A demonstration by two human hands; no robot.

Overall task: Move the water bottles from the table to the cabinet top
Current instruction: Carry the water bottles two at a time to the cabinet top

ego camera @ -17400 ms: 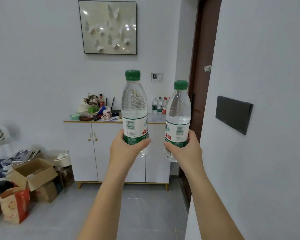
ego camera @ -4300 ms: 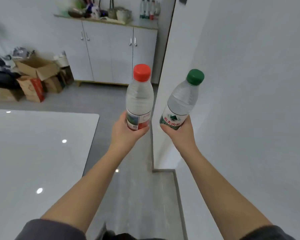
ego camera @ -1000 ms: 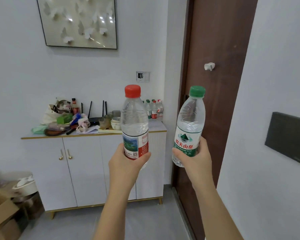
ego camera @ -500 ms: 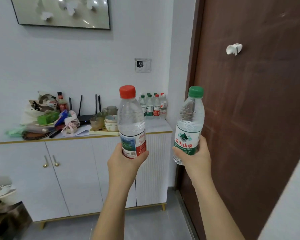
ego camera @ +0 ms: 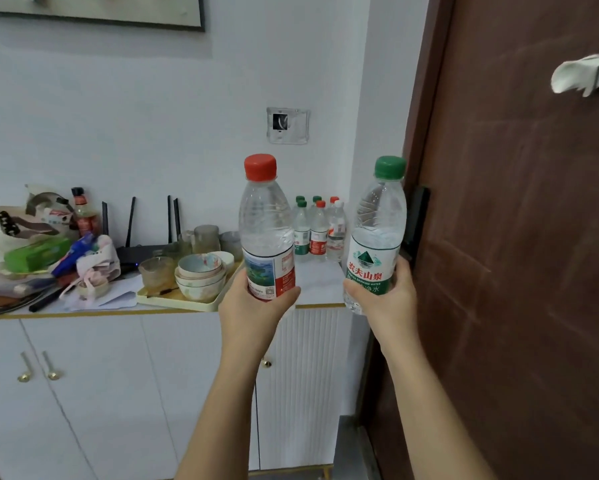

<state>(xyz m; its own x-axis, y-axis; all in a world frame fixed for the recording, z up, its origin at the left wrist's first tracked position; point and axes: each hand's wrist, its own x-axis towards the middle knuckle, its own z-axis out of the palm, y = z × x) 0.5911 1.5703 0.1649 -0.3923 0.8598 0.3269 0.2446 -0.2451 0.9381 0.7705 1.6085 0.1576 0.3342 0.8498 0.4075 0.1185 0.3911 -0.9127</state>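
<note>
From the head camera, both forearms reach forward and each hand carries a bottle upright in front of the white cabinet. The left hand is wrapped around the lower part of the red-capped bottle, fingers curled across its label and thumb on the near side. The right hand clasps the base of the green-capped bottle the same way, with that bottle leaning slightly to the right. Both bottles are held in the air, near the front edge of the cabinet top and not touching it. Behind them, at the back right corner of the top against the wall, stands a cluster of small bottles with green and red caps. To the left of it sit a tray with stacked bowls and glasses, a black router, and a heap of bags and clutter. A brown door fills the right side.
</note>
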